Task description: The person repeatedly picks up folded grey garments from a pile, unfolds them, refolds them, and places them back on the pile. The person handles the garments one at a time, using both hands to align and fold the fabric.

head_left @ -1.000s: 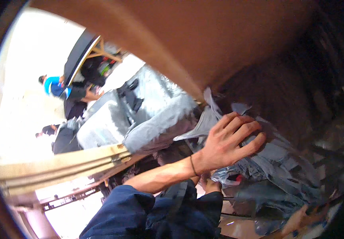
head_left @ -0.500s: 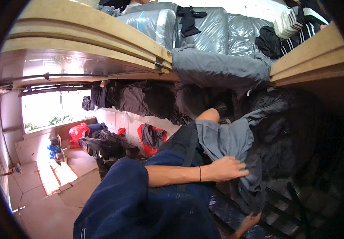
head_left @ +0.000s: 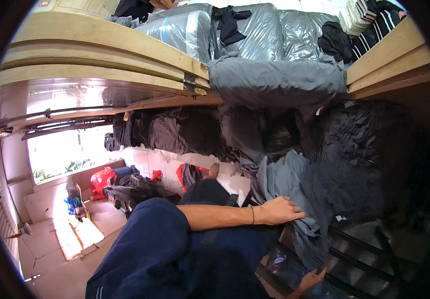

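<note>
A grey piece of cloth, which looks like a garment, lies crumpled in front of me, right of centre. My left hand is closed on it, its arm reaching across my body from the left with a thin dark band at the wrist. The cloth runs down from there in folds and narrows toward the lower edge. At that lower end is my right hand, its fingertips against the cloth, partly in shadow. Dark fabric lies beside the grey cloth on the right.
Ahead stands a wooden table edge with grey cloth over its gap and plastic-wrapped bundles beyond. A row of dark garments lies below it. Dark slats show at lower right. Red bags lie left; a bare foot shows near centre.
The bare limb beside the cloth has gone from there; a bare foot now shows farther left. The grey cloth's upper part has slumped and bunched. Both hands stay nearly in place.
</note>
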Action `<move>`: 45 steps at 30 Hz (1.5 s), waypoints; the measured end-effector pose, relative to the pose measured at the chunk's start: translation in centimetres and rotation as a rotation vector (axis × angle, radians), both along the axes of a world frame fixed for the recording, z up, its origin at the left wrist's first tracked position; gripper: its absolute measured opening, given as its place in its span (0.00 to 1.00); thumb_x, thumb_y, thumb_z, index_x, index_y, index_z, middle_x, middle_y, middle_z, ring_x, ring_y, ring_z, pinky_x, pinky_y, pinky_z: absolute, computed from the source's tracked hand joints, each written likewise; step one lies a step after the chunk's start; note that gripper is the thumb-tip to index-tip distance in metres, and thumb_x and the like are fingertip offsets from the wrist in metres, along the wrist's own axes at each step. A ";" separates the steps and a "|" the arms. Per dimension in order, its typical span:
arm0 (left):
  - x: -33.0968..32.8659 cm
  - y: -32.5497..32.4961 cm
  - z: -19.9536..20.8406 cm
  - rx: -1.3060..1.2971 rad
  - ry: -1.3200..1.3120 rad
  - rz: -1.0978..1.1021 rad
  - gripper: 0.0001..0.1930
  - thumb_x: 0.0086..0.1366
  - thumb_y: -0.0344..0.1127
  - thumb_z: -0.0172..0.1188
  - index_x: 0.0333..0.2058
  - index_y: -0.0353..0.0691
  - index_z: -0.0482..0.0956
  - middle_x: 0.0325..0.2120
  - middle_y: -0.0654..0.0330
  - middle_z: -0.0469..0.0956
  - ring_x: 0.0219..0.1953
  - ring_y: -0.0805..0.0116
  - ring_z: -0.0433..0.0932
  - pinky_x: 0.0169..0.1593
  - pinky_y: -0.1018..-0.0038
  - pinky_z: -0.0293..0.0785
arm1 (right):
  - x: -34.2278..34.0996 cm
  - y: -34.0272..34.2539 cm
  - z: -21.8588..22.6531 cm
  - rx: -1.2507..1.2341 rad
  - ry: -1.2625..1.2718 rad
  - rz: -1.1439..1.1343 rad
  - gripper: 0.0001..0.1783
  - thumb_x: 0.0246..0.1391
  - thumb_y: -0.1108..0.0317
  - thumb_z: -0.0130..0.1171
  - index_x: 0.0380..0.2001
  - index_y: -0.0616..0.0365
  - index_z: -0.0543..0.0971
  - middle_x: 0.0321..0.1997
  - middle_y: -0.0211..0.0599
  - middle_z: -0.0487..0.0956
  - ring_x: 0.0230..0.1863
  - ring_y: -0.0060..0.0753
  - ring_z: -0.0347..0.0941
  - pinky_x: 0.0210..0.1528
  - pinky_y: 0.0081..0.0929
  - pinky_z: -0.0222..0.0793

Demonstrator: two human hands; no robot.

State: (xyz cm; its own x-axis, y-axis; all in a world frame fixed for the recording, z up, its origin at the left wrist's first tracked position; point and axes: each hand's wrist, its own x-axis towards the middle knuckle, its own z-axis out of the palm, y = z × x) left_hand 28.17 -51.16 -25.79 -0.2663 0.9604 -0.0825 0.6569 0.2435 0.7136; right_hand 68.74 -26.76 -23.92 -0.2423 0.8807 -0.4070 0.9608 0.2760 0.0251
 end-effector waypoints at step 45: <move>-18.9 -64.3 -26.2 -0.078 0.558 0.306 0.27 0.55 0.22 0.65 0.56 0.47 0.79 0.41 0.52 0.85 0.43 0.45 0.85 0.48 0.55 0.80 | -18.4 -56.1 -26.2 -0.905 0.966 0.566 0.17 0.62 0.61 0.70 0.48 0.60 0.82 0.41 0.56 0.85 0.41 0.59 0.84 0.42 0.43 0.77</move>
State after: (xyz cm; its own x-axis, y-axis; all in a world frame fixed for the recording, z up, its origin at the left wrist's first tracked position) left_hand 9.26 -115.47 -51.96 -0.5507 0.8308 0.0811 0.8168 0.5163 0.2573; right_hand 50.31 -82.85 -50.13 -0.9645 0.1071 -0.2414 0.2580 0.1879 -0.9477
